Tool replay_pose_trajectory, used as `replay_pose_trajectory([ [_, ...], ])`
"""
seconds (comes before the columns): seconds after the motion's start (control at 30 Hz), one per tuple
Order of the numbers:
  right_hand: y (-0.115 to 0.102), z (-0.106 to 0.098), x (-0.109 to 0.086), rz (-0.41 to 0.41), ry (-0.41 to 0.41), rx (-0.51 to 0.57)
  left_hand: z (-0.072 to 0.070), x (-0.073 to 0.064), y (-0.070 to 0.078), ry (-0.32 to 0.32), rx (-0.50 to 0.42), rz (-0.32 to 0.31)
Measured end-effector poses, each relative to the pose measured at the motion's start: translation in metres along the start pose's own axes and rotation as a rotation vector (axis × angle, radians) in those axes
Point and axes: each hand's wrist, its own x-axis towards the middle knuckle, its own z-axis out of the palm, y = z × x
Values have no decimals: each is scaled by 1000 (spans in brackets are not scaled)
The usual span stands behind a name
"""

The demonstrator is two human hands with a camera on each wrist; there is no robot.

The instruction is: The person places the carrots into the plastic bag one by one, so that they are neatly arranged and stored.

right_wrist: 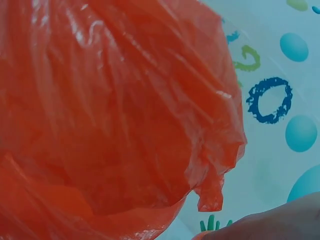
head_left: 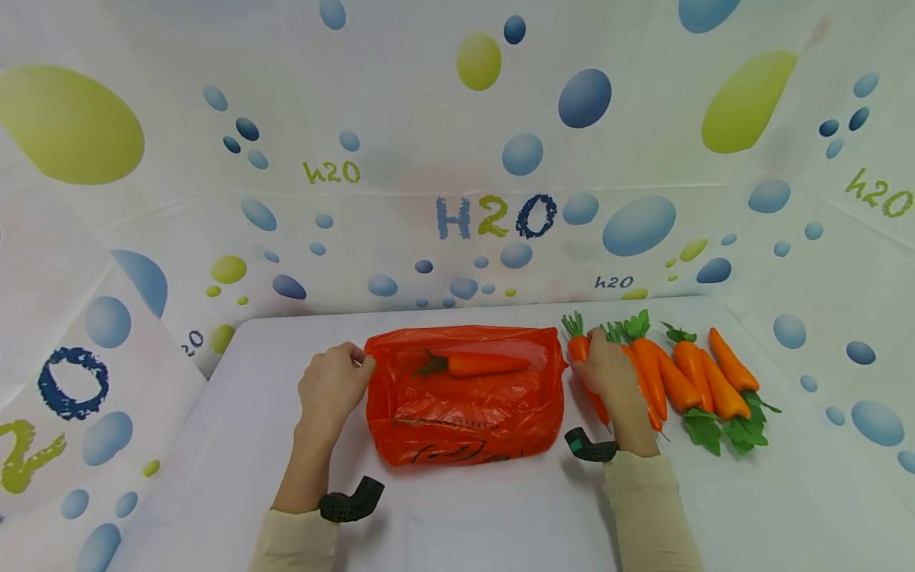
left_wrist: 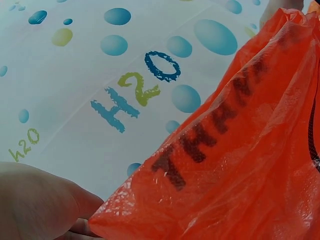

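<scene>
Beige cloth sleeves (head_left: 646,508), two of them, come in nearest, each with a small black wrist-worn device (head_left: 350,500) just ahead of its cuff. Past the cuffs are two bare hands. The left hand (head_left: 336,385) pinches the upper left corner of a thin, crinkled red plastic bag (head_left: 465,437); the right hand (head_left: 608,369) rests among carrots just beyond the bag's other side. Its fingertips are hidden, so I cannot tell whether they grip one or only touch.

Standing between the hands on the white table (head_left: 500,516), the bag gapes upward. For this step, I would judge it best to keep the left corner lightly taut, so the mouth does not fold over, and to take one carrot by its firm orange body rather than its leaves. Lifting it well above the rim should help, since such thin film probably catches and drags easily.

Counted, there is one bag, and inside it one smooth orange carrot with a green top (head_left: 486,364), lying on its side. Outside, to the right, I make out seven loose orange carrots with green leaves (head_left: 689,365), laid roughly in a row, some crowns facing away and others toward the person; the right hand partly covers some, so that count may be short. Farthest back hangs one white backdrop (head_left: 400,230) printed with blue and green drops.
</scene>
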Motion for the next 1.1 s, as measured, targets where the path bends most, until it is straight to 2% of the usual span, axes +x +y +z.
replay_pose_trajectory([
  [0.53,-7,-7,-3,-28,59,11,1,1,0,-7,4,2],
  [1.1,-9,-11,-6,-51,84,34,2,0,2,-24,5,5],
])
